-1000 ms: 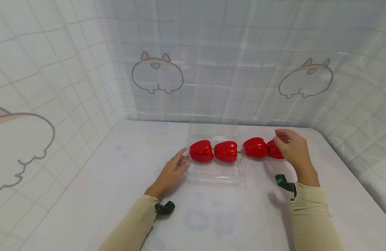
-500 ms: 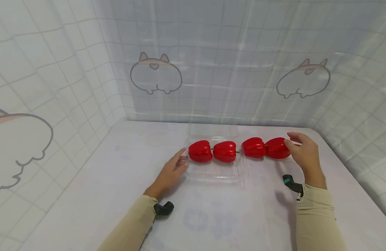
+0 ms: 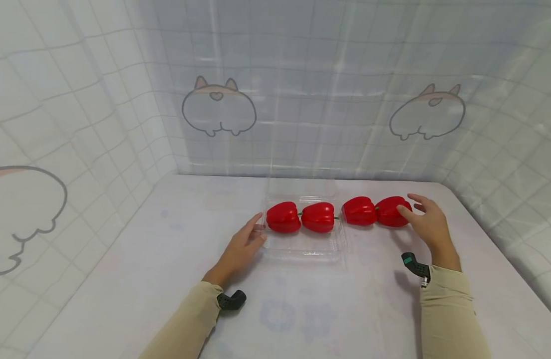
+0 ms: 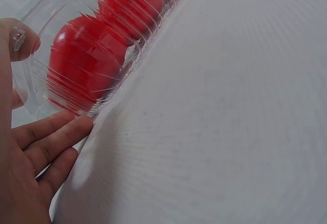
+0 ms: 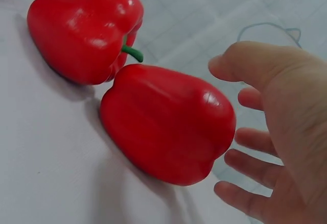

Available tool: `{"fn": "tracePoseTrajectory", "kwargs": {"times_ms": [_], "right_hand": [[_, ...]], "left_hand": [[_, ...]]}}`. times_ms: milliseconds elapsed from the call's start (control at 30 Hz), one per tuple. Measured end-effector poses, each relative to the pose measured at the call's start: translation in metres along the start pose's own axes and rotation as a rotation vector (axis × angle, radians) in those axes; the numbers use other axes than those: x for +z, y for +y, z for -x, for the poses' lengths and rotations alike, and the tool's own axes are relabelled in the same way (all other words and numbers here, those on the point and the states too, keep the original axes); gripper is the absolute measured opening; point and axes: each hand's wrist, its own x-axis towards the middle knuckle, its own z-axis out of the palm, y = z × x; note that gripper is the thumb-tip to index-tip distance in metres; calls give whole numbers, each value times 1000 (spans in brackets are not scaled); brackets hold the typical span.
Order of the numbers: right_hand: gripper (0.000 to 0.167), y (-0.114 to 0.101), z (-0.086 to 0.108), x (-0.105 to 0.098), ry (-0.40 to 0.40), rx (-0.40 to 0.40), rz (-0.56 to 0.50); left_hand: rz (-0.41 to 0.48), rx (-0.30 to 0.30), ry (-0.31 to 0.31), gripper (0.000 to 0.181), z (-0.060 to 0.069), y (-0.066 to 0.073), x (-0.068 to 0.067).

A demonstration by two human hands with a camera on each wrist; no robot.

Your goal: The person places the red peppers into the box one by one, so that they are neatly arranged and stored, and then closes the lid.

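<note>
Right hand (image 3: 430, 224): fingers spread wide just right of the rightmost red bell pepper (image 3: 392, 211), nothing gripped. That pepper lies on the white table (image 3: 275, 299), end to end with another red bell pepper (image 3: 358, 211) on its left. Left hand (image 3: 237, 249): fingers extended, tips at the left wall of the clear plastic clamshell (image 3: 302, 243), no grip. Clamshell holds two more red bell peppers (image 3: 283, 218) in a left-right row; lid (image 3: 301, 187) back on far side.
</note>
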Motion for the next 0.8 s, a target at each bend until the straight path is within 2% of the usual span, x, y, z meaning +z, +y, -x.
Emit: {"fn": "tracePoseTrajectory", "kwargs": {"times_ms": [100, 367, 800], "right_hand": [[78, 5, -2, 2, -30, 5, 16], [82, 11, -5, 9, -46, 29, 2], [85, 16, -6, 17, -62, 37, 7]], "left_hand": [[-5, -6, 3, 64, 0, 1, 0], [3, 13, 0, 64, 0, -1, 0], [3, -7, -6, 64, 0, 0, -1]]}}
